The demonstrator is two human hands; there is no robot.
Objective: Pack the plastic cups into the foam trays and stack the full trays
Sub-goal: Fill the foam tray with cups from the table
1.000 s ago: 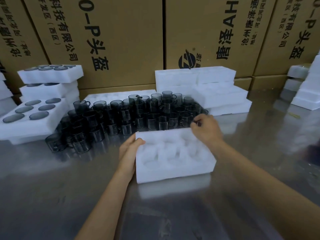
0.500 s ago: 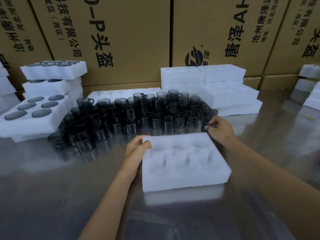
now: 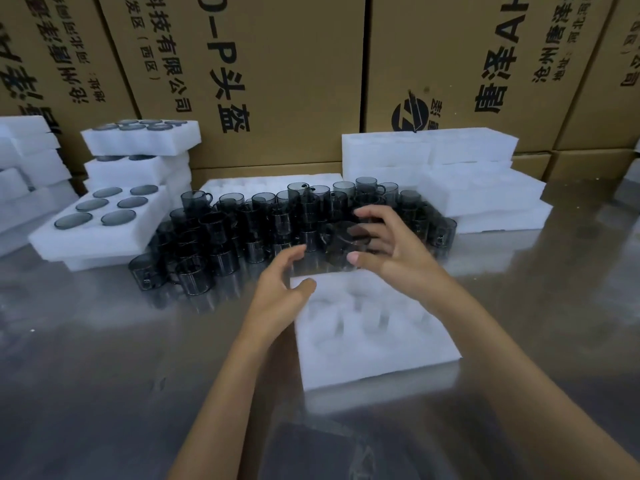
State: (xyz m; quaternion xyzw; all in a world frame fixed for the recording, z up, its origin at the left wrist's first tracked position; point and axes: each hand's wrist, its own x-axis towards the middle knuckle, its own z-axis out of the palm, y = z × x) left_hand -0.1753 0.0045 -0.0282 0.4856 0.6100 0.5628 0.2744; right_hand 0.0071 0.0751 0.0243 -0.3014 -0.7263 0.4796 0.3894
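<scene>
A white foam tray (image 3: 374,334) with empty round pockets lies on the steel table in front of me. Behind it stands a crowd of several dark smoky plastic cups (image 3: 242,230) with handles. My right hand (image 3: 391,244) grips one dark cup (image 3: 346,244) between thumb and fingers, just above the tray's far edge. My left hand (image 3: 280,289) hovers at the tray's far left corner, fingers loosely curved, holding nothing; its thumb is close to the foam.
Filled foam trays (image 3: 104,220) are stacked at the left, more behind them (image 3: 142,140). Empty foam trays (image 3: 478,178) are piled at the back right, one flat tray (image 3: 263,185) behind the cups. Cardboard boxes (image 3: 277,81) wall the table's (image 3: 104,375) far side.
My right hand has left the tray's far right corner and taken up a cup from the pile. My left hand has let go of the tray's left edge and risen toward the cup.
</scene>
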